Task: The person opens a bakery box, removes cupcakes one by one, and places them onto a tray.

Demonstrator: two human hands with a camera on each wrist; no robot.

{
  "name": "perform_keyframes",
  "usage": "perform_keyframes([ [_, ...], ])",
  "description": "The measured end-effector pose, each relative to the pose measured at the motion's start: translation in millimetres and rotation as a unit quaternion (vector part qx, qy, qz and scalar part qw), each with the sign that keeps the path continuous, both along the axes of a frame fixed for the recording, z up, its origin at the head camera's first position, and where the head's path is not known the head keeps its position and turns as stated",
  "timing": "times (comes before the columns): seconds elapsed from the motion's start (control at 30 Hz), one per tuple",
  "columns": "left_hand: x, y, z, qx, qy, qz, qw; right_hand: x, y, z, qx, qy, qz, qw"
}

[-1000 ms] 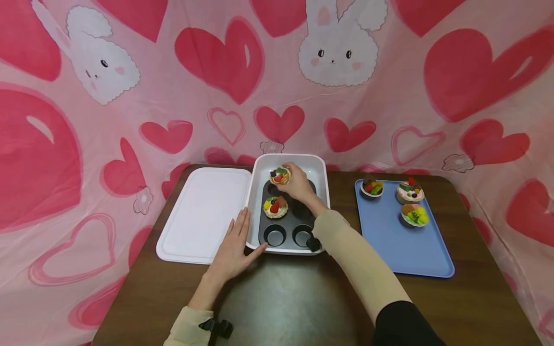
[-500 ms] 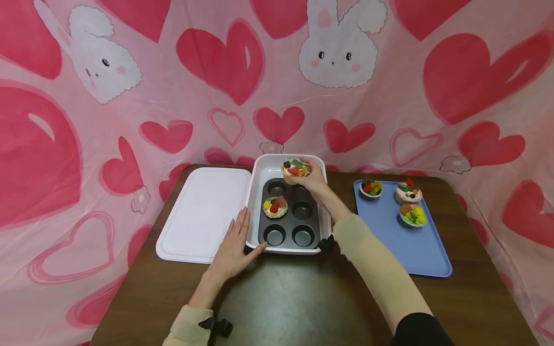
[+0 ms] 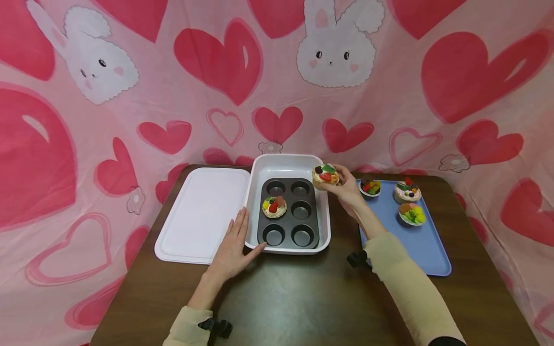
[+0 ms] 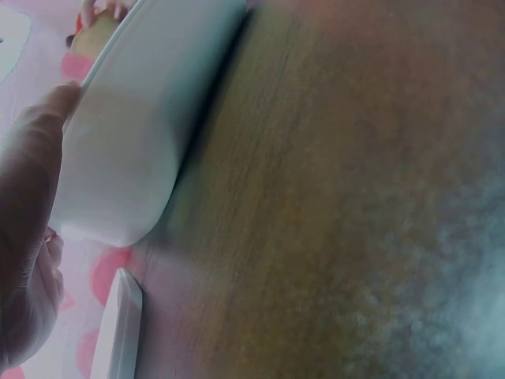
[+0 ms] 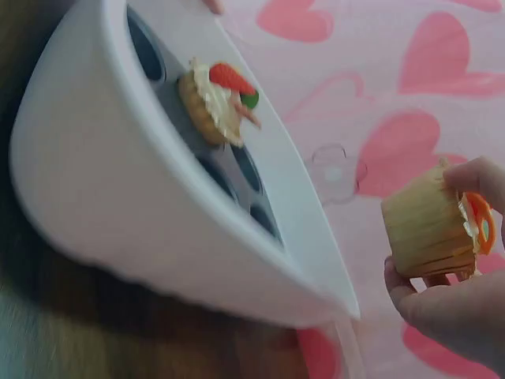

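Note:
Between its thumb and fingers my right hand (image 3: 346, 190) holds a fruit-topped cupcake (image 3: 325, 175) above the right rim of a white bin (image 3: 327, 230). The right wrist view shows the pale base of that cupcake (image 5: 426, 225) pinched from the side. My left hand (image 3: 233, 247) rests with straight fingers on the bin's near left corner. A dark muffin pan (image 3: 288, 223) lies inside the bin. One cupcake (image 3: 274, 207), topped with strawberry and yellow fruit, sits in the pan's middle left cup; the other cups hold nothing.
A blue tray (image 3: 402, 250) lies to the right, bearing a dark fruit cupcake (image 3: 370, 188), a pink-cream one (image 3: 408, 192) and a yellow-topped one (image 3: 412, 214). On the left lies a white lid (image 3: 201, 216). A pink heart-print cloth (image 3: 277, 86) hangs behind the table.
My right hand has carried the cupcake from over the pan's back left cup rightward to the bin's right rim. My left hand stays in place.

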State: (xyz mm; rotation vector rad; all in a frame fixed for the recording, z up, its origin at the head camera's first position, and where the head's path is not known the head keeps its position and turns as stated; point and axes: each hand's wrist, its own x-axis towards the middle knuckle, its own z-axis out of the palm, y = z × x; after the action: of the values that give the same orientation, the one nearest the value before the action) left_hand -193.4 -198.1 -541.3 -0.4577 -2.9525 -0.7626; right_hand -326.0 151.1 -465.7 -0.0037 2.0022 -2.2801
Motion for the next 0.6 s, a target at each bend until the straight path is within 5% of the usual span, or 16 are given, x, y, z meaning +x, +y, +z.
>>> perform_keyframes([
  [0.6,-0.4,-0.5,-2.7,0.000,-0.005,0.002,1.0000,39.3,91.0,-20.2,0.003,0.014,-0.038,0.9992],
])
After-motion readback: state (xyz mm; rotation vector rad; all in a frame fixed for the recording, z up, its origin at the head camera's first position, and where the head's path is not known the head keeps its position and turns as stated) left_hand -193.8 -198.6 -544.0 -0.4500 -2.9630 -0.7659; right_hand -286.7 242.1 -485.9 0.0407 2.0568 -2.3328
